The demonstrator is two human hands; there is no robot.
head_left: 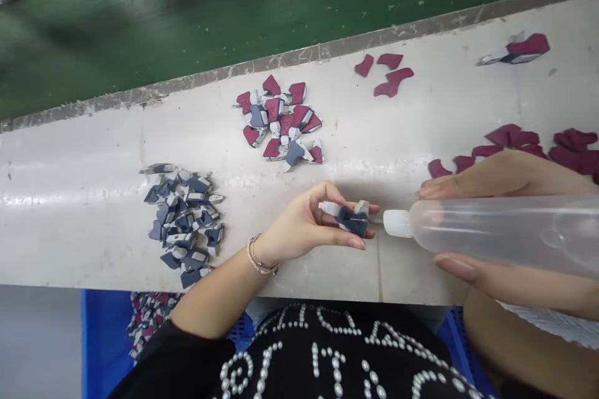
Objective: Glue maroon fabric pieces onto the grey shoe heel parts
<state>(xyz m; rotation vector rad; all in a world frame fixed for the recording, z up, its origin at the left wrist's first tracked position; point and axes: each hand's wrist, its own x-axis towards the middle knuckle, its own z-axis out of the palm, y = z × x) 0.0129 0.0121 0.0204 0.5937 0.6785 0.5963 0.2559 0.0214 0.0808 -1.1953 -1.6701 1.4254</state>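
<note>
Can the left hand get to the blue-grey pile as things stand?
Probably yes: the pile of blue-grey pieces lies just beside the left hand with bare table between, but the hand already holds a blue-grey piece.

White table by a green floor

The table (pixel 93 224) has a worn grey metal edge (pixel 290 57) on its far side; beyond it lies the green floor (pixel 210 0). Light glares along the table top.

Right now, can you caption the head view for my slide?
Left hand pinches a blue-grey piece while the right hand aims a clear bottle nozzle at it, piles of pieces on the white bench.
</note>
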